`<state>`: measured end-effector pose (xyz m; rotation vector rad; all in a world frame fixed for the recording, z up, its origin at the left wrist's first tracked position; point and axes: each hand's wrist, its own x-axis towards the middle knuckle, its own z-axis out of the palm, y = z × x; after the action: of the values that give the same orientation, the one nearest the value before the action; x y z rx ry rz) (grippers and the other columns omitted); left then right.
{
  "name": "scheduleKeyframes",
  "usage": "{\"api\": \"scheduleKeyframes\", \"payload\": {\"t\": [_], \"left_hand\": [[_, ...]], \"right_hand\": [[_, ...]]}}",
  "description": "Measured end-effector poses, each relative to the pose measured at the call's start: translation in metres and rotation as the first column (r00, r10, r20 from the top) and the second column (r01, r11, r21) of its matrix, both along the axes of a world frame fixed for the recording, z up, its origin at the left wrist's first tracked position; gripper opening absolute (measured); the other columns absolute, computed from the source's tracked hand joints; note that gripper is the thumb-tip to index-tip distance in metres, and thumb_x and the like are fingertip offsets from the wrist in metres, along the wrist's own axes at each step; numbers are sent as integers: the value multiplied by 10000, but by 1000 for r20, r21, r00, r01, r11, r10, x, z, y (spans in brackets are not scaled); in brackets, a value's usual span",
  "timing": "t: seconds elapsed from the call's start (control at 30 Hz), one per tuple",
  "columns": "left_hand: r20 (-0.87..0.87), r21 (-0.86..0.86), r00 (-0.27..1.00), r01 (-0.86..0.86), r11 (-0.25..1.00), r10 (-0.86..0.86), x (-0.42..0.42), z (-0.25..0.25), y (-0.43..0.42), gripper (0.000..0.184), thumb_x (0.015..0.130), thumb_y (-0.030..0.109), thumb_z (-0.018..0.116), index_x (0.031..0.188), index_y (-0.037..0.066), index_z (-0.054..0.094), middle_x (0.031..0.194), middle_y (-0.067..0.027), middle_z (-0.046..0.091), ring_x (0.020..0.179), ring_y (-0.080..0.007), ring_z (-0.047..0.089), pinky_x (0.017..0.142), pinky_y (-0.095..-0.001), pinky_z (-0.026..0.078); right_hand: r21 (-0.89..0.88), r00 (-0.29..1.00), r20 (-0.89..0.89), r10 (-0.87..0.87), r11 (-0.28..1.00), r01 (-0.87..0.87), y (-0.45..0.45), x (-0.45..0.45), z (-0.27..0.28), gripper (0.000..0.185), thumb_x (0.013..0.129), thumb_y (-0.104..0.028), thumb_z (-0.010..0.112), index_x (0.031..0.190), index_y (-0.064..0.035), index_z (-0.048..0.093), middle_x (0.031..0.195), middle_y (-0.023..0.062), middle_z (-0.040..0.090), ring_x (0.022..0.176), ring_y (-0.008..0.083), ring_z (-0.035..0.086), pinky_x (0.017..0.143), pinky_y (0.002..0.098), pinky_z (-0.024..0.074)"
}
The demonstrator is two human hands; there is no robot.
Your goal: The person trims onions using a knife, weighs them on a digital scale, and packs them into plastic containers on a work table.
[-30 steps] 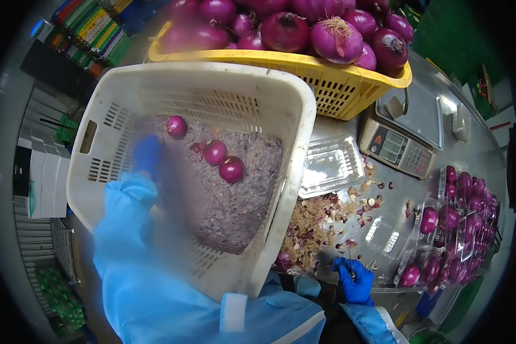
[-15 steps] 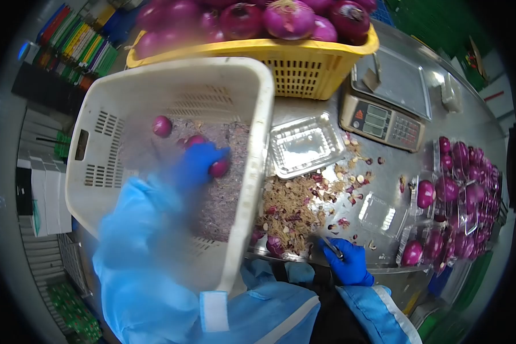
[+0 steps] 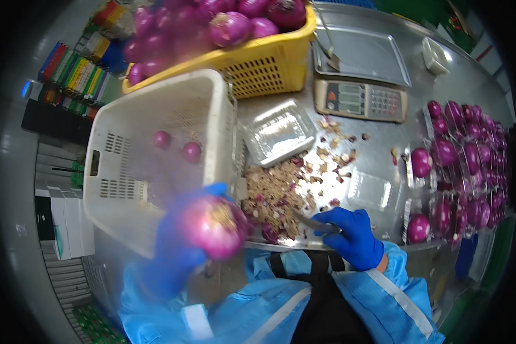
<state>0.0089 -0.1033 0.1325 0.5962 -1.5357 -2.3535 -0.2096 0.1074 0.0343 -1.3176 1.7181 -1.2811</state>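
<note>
My left hand, gloved in blue, is closed around a red onion close to the camera. Its root end faces up, and part of what seems a second onion shows behind it. My right hand, also gloved, grips a small knife, its blade pointing left over the trimmings. Below the blade lies a heap of onion skins and roots on the steel table. Two loose onions sit in the white crate beyond my left hand.
A yellow crate heaped with red onions stands at the back. Near it are a digital scale and an open clear plastic tray. Another clear tray lies right of the trimmings. Rows of packed onions fill the right side.
My left hand has come up out of the white crate with onion and moved nearer to me. My right hand still has the knife. The view has shifted.
</note>
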Motion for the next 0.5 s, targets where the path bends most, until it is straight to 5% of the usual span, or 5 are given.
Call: {"api": "scheduleKeyframes", "payload": {"t": [0.1, 0.23, 0.33, 0.43, 0.5], "left_hand": [[147, 198, 986, 43, 979, -73, -12, -9, 43, 901, 737, 374, 771, 1380, -73, 325, 1354, -197, 427, 1226, -307, 496, 1008, -441, 461], [230, 433, 971, -154, 888, 56, -33, -35, 79, 916, 688, 319, 771, 1362, -112, 325, 1379, -226, 420, 1141, -333, 578, 931, -442, 536], [305, 377, 952, -112, 920, -9, -35, -47, 92, 985, 650, 447, 693, 1377, -105, 322, 1217, -253, 546, 1129, -335, 579, 1002, -453, 470], [244, 529, 970, -117, 841, -19, -35, -51, 98, 844, 681, 347, 739, 1309, -106, 402, 1264, -236, 527, 1111, -334, 594, 937, -442, 523], [312, 409, 947, -65, 910, -72, -39, -50, 102, 815, 687, 364, 736, 1282, -102, 431, 1239, -243, 541, 1095, -333, 600, 927, -436, 525]], "right_hand": [[-156, 987, -72, 144, 976, -154, 5, 0, 11, 369, 780, -372, 734, 1045, -132, 646, 822, 58, 642, 687, 265, 646, 586, 344, 501], [22, 900, -382, 209, 976, -217, 18, 4, 7, 458, 749, -498, 696, 1063, -175, 614, 739, 13, 579, 654, 223, 623, 540, 347, 454], [58, 905, -380, 193, 981, -184, 32, -2, -6, 445, 759, -506, 678, 1043, -170, 617, 738, 18, 579, 656, 226, 624, 549, 342, 461], [55, 897, -397, 195, 981, -189, 42, -7, -11, 446, 771, -525, 655, 1039, -171, 621, 736, 23, 576, 648, 227, 619, 545, 344, 458], [33, 896, -403, 186, 981, -189, 43, -7, -8, 407, 787, -523, 641, 992, -173, 615, 724, 29, 560, 626, 230, 608, 528, 348, 457]]}}
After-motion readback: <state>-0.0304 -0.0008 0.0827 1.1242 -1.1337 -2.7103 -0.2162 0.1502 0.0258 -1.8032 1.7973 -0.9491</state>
